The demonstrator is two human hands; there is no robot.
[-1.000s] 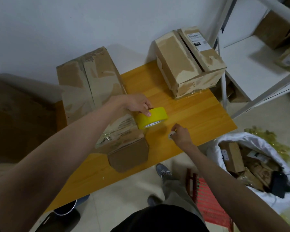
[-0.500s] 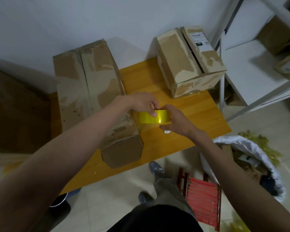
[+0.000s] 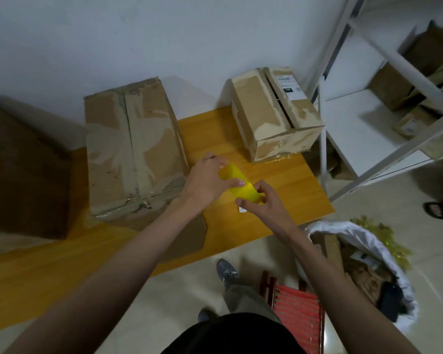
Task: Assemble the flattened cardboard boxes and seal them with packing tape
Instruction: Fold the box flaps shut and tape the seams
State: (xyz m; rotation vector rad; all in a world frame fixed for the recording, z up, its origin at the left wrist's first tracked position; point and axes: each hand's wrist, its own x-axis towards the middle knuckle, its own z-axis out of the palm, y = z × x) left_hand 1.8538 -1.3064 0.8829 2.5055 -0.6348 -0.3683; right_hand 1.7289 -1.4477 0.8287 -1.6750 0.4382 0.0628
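Head view: both hands hold the yellow tape roll (image 3: 241, 185) above the wooden surface (image 3: 287, 180), just right of the large box (image 3: 131, 152); left hand (image 3: 205, 183) grips the roll's near side, right hand (image 3: 262, 200) pinches its lower end, seemingly picking for the loose edge. Judgement: steady the roll with the left, peel a clean tab with the right, then carry it to the large box's seam without twisting.
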